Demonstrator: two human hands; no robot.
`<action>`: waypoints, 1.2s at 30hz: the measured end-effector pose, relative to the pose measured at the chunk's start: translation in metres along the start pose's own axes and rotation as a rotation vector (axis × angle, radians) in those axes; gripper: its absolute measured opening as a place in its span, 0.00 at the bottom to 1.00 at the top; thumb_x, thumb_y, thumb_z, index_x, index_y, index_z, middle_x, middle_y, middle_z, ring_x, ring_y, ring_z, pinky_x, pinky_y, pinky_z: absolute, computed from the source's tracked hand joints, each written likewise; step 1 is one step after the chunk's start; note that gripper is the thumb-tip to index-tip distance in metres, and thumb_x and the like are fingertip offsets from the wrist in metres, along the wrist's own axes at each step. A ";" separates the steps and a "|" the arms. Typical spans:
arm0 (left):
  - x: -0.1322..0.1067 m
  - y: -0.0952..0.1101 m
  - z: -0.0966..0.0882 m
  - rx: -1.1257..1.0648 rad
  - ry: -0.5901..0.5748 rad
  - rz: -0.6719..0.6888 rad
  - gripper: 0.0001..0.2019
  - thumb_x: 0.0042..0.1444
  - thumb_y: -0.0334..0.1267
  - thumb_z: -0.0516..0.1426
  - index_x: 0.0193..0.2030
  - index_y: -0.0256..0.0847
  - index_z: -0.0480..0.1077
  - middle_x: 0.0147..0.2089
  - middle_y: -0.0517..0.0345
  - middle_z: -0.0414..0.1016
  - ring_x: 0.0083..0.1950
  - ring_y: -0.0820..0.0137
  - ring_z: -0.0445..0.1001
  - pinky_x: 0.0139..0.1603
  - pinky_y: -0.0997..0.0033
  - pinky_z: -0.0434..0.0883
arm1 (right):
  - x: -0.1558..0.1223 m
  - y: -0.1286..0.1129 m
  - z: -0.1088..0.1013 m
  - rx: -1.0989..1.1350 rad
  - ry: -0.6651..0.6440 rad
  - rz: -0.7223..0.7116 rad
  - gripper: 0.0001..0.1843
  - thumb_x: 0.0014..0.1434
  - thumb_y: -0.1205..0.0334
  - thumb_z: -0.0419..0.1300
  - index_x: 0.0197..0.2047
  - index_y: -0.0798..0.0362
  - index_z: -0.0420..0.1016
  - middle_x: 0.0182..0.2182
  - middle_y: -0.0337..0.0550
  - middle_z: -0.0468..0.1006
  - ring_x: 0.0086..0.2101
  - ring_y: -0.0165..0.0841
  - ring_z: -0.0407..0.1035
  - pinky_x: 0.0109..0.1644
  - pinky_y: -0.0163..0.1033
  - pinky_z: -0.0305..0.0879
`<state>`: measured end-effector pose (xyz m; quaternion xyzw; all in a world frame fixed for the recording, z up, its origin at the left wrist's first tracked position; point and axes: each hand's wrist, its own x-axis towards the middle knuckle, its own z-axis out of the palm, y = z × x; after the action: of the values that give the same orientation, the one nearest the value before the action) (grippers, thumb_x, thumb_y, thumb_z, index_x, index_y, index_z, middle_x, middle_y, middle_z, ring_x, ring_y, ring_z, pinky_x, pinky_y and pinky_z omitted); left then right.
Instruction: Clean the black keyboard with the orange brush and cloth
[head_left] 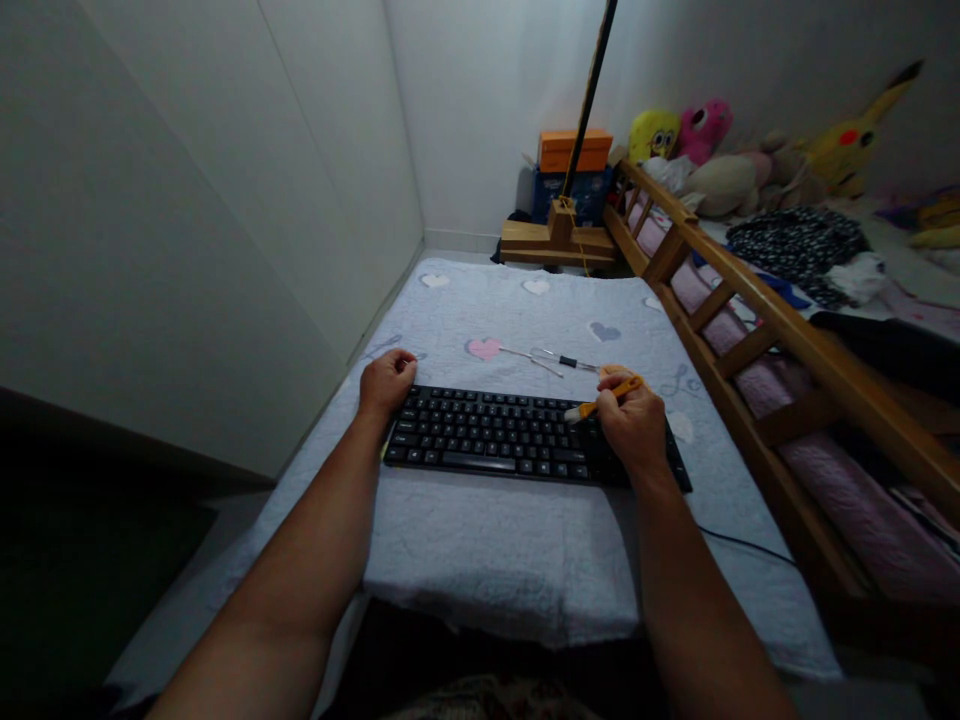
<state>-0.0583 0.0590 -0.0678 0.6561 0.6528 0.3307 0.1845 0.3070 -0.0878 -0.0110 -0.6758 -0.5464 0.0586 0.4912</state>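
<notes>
A black keyboard [491, 432] lies across the cloth-covered table in front of me. My right hand [632, 410] is closed round the yellow handle of a small brush [581, 411], whose pale bristles meet the keys right of the middle. That hand and wrist cover part of the number pad. At the keyboard's far left corner, my left hand [388, 382] rests with its fingers curled in; whatever they may hold is hidden. Beyond the keyboard are thin white cotton swabs [546, 367] and a wire keycap puller [568, 362] with a black grip.
A light cloth with hearts [487, 560] covers the table. The keyboard's cable [746, 546] trails off to the right. Along that side runs a wooden bed rail [739, 290], with plush toys behind it. A pale cabinet [225, 200] stands left; boxes [574, 150] are stacked at the back.
</notes>
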 end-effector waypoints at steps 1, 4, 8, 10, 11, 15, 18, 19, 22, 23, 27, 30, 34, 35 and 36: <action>0.000 0.000 0.000 -0.002 0.000 0.002 0.13 0.55 0.45 0.57 0.39 0.43 0.79 0.35 0.54 0.80 0.39 0.59 0.79 0.44 0.63 0.72 | 0.001 0.001 -0.001 0.001 0.006 -0.004 0.05 0.55 0.58 0.57 0.28 0.45 0.72 0.30 0.44 0.80 0.39 0.43 0.77 0.51 0.47 0.73; 0.000 -0.001 0.000 -0.008 0.001 -0.004 0.13 0.55 0.45 0.56 0.39 0.43 0.78 0.35 0.54 0.80 0.38 0.59 0.78 0.44 0.63 0.72 | 0.001 0.003 -0.003 0.014 0.031 -0.010 0.05 0.56 0.58 0.58 0.29 0.46 0.72 0.36 0.46 0.82 0.44 0.44 0.79 0.56 0.50 0.72; 0.001 0.000 0.000 -0.008 0.005 0.003 0.13 0.55 0.46 0.56 0.39 0.43 0.78 0.34 0.54 0.79 0.38 0.60 0.78 0.43 0.64 0.71 | -0.001 -0.002 -0.002 0.074 0.039 0.019 0.05 0.56 0.57 0.58 0.31 0.47 0.73 0.36 0.45 0.82 0.41 0.43 0.78 0.52 0.49 0.73; 0.001 0.000 0.000 -0.004 0.004 0.006 0.12 0.55 0.45 0.56 0.38 0.43 0.78 0.33 0.54 0.79 0.37 0.59 0.78 0.42 0.64 0.71 | -0.003 -0.005 0.000 0.095 0.002 0.023 0.06 0.56 0.57 0.57 0.32 0.47 0.74 0.33 0.43 0.80 0.37 0.42 0.76 0.49 0.48 0.73; 0.000 0.001 0.000 -0.001 0.004 0.003 0.12 0.54 0.45 0.56 0.38 0.43 0.78 0.33 0.54 0.79 0.37 0.59 0.78 0.42 0.64 0.71 | -0.003 -0.006 0.001 0.094 -0.018 0.024 0.07 0.55 0.57 0.57 0.32 0.47 0.75 0.30 0.42 0.79 0.35 0.42 0.76 0.48 0.47 0.73; 0.000 0.002 -0.001 0.011 0.005 -0.010 0.12 0.54 0.44 0.57 0.38 0.43 0.78 0.33 0.55 0.80 0.37 0.59 0.78 0.42 0.64 0.71 | -0.003 -0.002 0.004 0.056 -0.027 0.019 0.06 0.54 0.58 0.57 0.29 0.46 0.74 0.29 0.42 0.78 0.36 0.41 0.76 0.51 0.47 0.73; 0.000 0.003 -0.001 0.015 0.006 -0.010 0.12 0.54 0.44 0.57 0.39 0.43 0.79 0.33 0.55 0.79 0.37 0.60 0.78 0.43 0.64 0.71 | 0.000 0.005 -0.001 0.043 0.001 0.011 0.05 0.55 0.58 0.58 0.29 0.46 0.74 0.34 0.45 0.83 0.43 0.44 0.79 0.56 0.49 0.73; 0.000 0.003 -0.001 0.016 0.006 -0.011 0.12 0.54 0.44 0.57 0.39 0.43 0.79 0.33 0.55 0.79 0.37 0.60 0.78 0.43 0.64 0.71 | 0.002 0.007 -0.004 0.039 0.011 0.020 0.06 0.55 0.58 0.58 0.30 0.47 0.74 0.36 0.46 0.84 0.44 0.44 0.79 0.57 0.50 0.73; 0.000 0.004 -0.002 0.020 0.004 -0.014 0.11 0.54 0.44 0.57 0.39 0.43 0.79 0.33 0.55 0.79 0.37 0.59 0.78 0.42 0.64 0.72 | 0.005 0.009 -0.013 0.018 0.043 0.067 0.06 0.55 0.57 0.59 0.30 0.47 0.75 0.35 0.47 0.85 0.42 0.44 0.80 0.52 0.48 0.74; 0.000 0.005 -0.002 0.020 0.004 -0.013 0.11 0.54 0.44 0.57 0.39 0.43 0.79 0.33 0.56 0.79 0.37 0.59 0.78 0.42 0.64 0.71 | 0.006 0.008 -0.015 0.021 0.049 0.083 0.06 0.55 0.56 0.59 0.30 0.47 0.75 0.33 0.46 0.84 0.40 0.44 0.80 0.49 0.47 0.75; 0.000 0.005 -0.002 0.022 0.008 -0.013 0.11 0.54 0.44 0.58 0.38 0.44 0.79 0.33 0.55 0.79 0.37 0.59 0.78 0.42 0.64 0.71 | 0.005 0.002 -0.019 0.113 0.012 0.151 0.07 0.54 0.55 0.58 0.31 0.48 0.75 0.25 0.41 0.78 0.29 0.39 0.75 0.38 0.43 0.72; 0.000 0.005 -0.002 0.024 0.008 -0.020 0.11 0.54 0.44 0.57 0.38 0.43 0.79 0.32 0.55 0.79 0.36 0.59 0.77 0.42 0.64 0.71 | 0.005 0.002 -0.020 0.103 -0.043 0.147 0.09 0.53 0.55 0.57 0.32 0.48 0.76 0.23 0.39 0.75 0.26 0.38 0.72 0.37 0.44 0.70; 0.000 0.005 -0.002 0.010 0.013 -0.015 0.12 0.54 0.44 0.57 0.38 0.43 0.79 0.33 0.55 0.79 0.38 0.59 0.78 0.43 0.64 0.72 | 0.010 0.004 -0.034 0.025 -0.091 0.103 0.09 0.54 0.55 0.58 0.32 0.48 0.77 0.21 0.38 0.74 0.26 0.37 0.71 0.36 0.42 0.68; -0.001 0.006 -0.002 0.006 0.012 -0.018 0.11 0.54 0.44 0.57 0.38 0.44 0.79 0.33 0.55 0.80 0.38 0.59 0.78 0.43 0.64 0.72 | 0.011 0.005 -0.040 0.018 -0.086 0.107 0.09 0.54 0.55 0.58 0.31 0.49 0.76 0.21 0.38 0.74 0.25 0.37 0.70 0.35 0.42 0.67; -0.001 0.006 -0.003 0.003 0.010 -0.021 0.11 0.54 0.44 0.58 0.38 0.44 0.79 0.33 0.55 0.80 0.38 0.59 0.78 0.43 0.65 0.72 | 0.013 0.005 -0.046 0.025 -0.085 0.120 0.09 0.54 0.54 0.58 0.32 0.49 0.76 0.20 0.38 0.74 0.24 0.36 0.70 0.33 0.41 0.66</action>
<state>-0.0554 0.0572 -0.0617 0.6477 0.6611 0.3312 0.1838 0.3443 -0.1049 0.0149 -0.6980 -0.5247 0.1234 0.4715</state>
